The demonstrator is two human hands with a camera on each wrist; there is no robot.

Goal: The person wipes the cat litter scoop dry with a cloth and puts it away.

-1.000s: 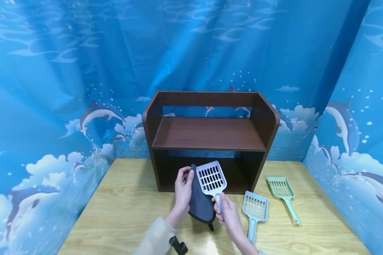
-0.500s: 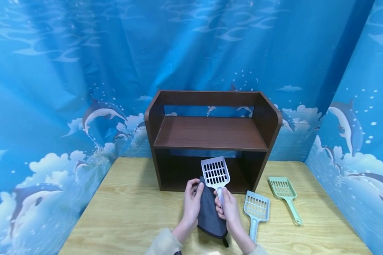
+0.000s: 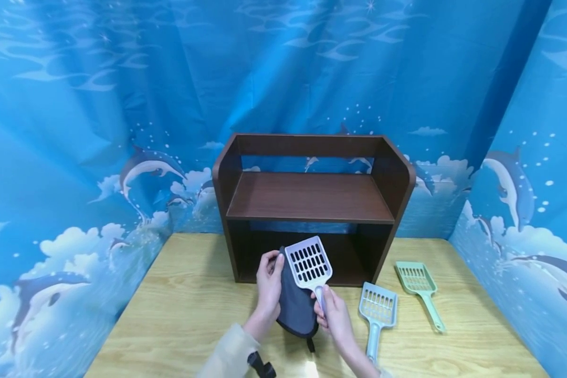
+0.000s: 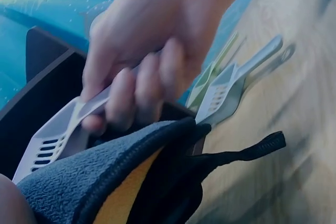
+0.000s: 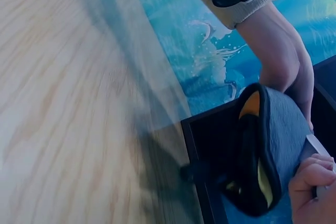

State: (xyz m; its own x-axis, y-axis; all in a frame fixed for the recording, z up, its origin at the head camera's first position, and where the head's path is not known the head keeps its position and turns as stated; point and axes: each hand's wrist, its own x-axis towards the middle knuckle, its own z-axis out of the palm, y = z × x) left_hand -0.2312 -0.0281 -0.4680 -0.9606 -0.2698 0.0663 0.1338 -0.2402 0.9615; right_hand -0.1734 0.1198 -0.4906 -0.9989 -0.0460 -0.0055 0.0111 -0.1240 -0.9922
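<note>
My right hand (image 3: 335,319) grips the handle of a lavender litter scoop (image 3: 308,259), its slotted head tilted up. Behind the scoop, my left hand (image 3: 268,287) pinches the upper left edge of a dark grey cleaning cloth (image 3: 294,307) between thumb and fingers. The scoop's head overlaps the cloth's upper right side in the head view. Black binding, an orange-yellow inner side and a dangling loop show on the folded cloth (image 4: 118,166) in the left wrist view. Right of my right hand, a pale blue litter scoop (image 3: 378,310) lies on the table.
A green litter scoop (image 3: 418,281) lies farther right on the wooden table (image 3: 179,310). A dark brown two-tier shelf (image 3: 312,197) stands behind my hands. Blue dolphin-print curtains (image 3: 123,105) enclose the back and sides.
Both hands, with the scoop and cloth, shift right half a second ago, then back left now. The cloth dips and comes up again; the scoop rises along it and comes down.
</note>
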